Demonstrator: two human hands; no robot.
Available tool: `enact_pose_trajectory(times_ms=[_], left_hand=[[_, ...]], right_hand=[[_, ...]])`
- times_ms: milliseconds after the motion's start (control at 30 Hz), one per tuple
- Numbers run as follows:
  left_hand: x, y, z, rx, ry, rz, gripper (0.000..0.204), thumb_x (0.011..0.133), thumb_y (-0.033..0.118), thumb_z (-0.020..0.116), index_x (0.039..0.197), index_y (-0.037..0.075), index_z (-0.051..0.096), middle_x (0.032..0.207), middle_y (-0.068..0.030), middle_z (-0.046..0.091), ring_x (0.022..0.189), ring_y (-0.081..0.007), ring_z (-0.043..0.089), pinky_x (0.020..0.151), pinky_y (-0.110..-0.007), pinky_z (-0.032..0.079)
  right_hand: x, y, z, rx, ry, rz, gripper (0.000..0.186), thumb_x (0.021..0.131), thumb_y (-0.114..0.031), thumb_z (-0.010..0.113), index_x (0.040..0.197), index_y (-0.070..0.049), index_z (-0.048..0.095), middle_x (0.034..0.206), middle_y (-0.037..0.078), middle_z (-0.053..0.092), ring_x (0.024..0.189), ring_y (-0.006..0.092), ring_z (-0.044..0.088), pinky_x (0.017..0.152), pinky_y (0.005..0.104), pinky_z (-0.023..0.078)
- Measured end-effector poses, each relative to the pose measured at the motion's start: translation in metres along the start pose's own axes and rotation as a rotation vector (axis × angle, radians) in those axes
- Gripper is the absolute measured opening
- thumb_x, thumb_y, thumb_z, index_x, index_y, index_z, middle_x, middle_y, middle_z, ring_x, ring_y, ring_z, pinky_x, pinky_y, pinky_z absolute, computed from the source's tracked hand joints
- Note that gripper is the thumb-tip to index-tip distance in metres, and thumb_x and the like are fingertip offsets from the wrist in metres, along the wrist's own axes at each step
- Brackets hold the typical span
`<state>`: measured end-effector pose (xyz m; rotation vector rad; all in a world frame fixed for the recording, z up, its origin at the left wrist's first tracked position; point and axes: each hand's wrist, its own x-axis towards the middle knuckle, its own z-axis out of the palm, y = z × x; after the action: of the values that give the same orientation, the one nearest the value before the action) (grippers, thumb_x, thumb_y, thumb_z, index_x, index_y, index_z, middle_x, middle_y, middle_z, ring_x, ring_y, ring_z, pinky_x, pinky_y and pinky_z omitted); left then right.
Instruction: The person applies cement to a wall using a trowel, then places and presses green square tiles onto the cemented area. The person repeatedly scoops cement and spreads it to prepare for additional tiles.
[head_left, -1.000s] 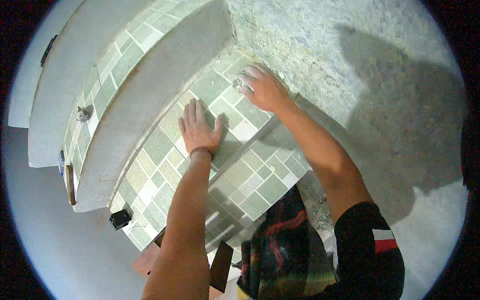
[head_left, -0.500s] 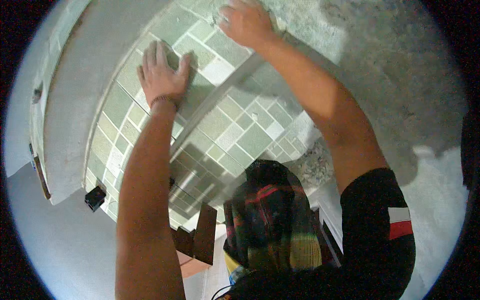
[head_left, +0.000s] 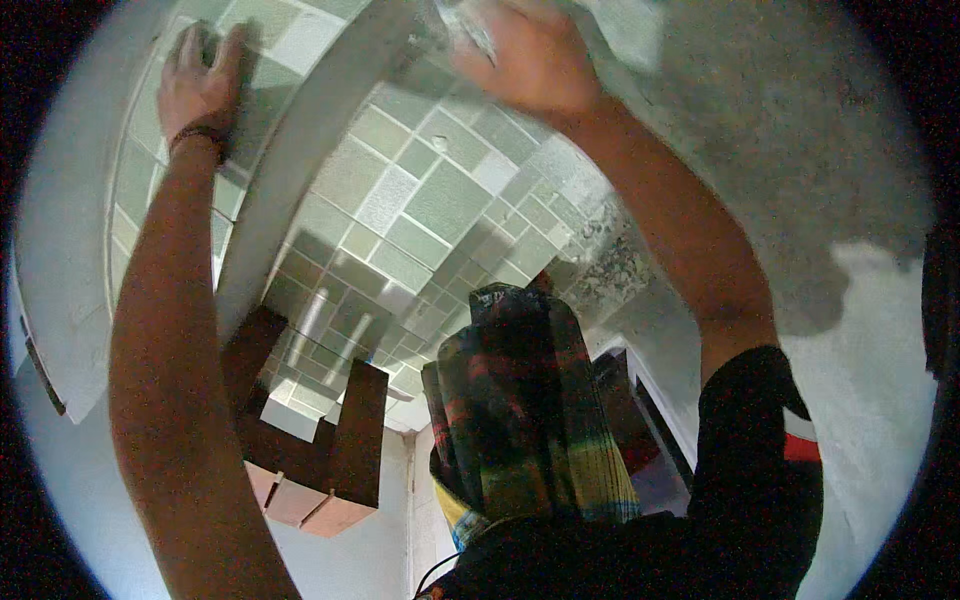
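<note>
At the upper left, my left hand [head_left: 200, 85] lies flat with fingers spread on a large pale green tile, among tiles with light joints. A bracelet circles that wrist. My right hand [head_left: 535, 60] is at the top middle, blurred, near the upper end of a bare grey strip [head_left: 285, 165]. Its fingers are curled around something pale that I cannot make out. Green and whitish tiles [head_left: 400, 190] of mixed sizes cover the surface below the strip.
Rough grey cement [head_left: 700, 120] stretches across the right side. Crumbly rubble-like material [head_left: 610, 260] borders the tiles. A dark brown wooden piece of furniture [head_left: 360, 430] stands at the lower left. Dark checked cloth [head_left: 530, 400] fills the lower middle by my black sleeve [head_left: 750, 430].
The view has shifted, with my left hand now farther left and higher in it. My right hand is slightly lower and farther right. More of the brown furniture shows.
</note>
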<state>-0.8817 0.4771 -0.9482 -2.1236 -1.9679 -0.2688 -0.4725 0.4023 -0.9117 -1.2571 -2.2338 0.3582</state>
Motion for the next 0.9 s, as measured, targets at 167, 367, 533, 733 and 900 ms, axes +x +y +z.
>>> enact_pose_trajectory(times_ms=[167, 367, 533, 733, 900], left_hand=[[0.0, -0.026, 0.004, 0.406, 0.003, 0.366, 0.047, 0.106, 0.036, 0.049, 0.154, 0.036, 0.047, 0.163, -0.0113, 0.041, 0.149, -0.033, 0.04, 0.121, -0.044, 0.037], [0.013, -0.057, 0.015, 0.344, 0.039, 0.492, 0.055, 0.105, 0.023, 0.052, 0.157, 0.037, 0.04, 0.165, -0.013, 0.038, 0.15, -0.0346, 0.038, 0.121, -0.044, 0.037], [0.014, -0.062, 0.011, 0.294, 0.026, 0.47, 0.055, 0.105, 0.021, 0.052, 0.158, 0.033, 0.041, 0.166, -0.014, 0.036, 0.151, -0.0338, 0.037, 0.123, -0.043, 0.034], [0.005, -0.024, -0.009, 0.48, -0.084, 0.405, 0.062, 0.104, 0.05, 0.053, 0.156, 0.017, 0.046, 0.162, -0.0133, 0.042, 0.15, -0.032, 0.038, 0.123, -0.041, 0.033], [-0.014, 0.032, -0.034, -0.085, -0.045, -0.079, 0.066, 0.101, 0.051, 0.054, 0.152, 0.01, 0.05, 0.16, -0.0168, 0.045, 0.149, -0.0342, 0.04, 0.123, -0.047, 0.029]], right_hand=[[-0.202, 0.012, -0.004, 0.013, -0.243, 0.252, 0.023, 0.084, -0.021, 0.077, 0.097, -0.005, 0.066, 0.088, 0.017, 0.064, 0.084, 0.0402, 0.066, 0.077, 0.0493, 0.055], [-0.432, 0.1, 0.02, -0.303, -0.744, 0.505, 0.039, 0.082, -0.028, 0.077, 0.114, -0.006, 0.069, 0.113, 0.018, 0.07, 0.104, 0.04, 0.067, 0.09, 0.0505, 0.055], [-0.548, 0.187, -0.008, -0.399, -0.9, 0.666, 0.058, 0.089, -0.033, 0.072, 0.136, -0.001, 0.059, 0.136, 0.022, 0.062, 0.123, 0.041, 0.062, 0.106, 0.0503, 0.05], [-0.496, 0.16, -0.046, -0.499, -0.601, 0.756, 0.056, 0.095, -0.033, 0.067, 0.14, -0.002, 0.057, 0.142, 0.024, 0.058, 0.13, 0.0406, 0.057, 0.112, 0.0493, 0.046], [-0.304, 0.056, -0.026, -0.096, -0.194, 0.631, 0.046, 0.095, -0.02, 0.066, 0.138, -0.003, 0.06, 0.141, 0.022, 0.06, 0.131, 0.0401, 0.057, 0.112, 0.0478, 0.046]])
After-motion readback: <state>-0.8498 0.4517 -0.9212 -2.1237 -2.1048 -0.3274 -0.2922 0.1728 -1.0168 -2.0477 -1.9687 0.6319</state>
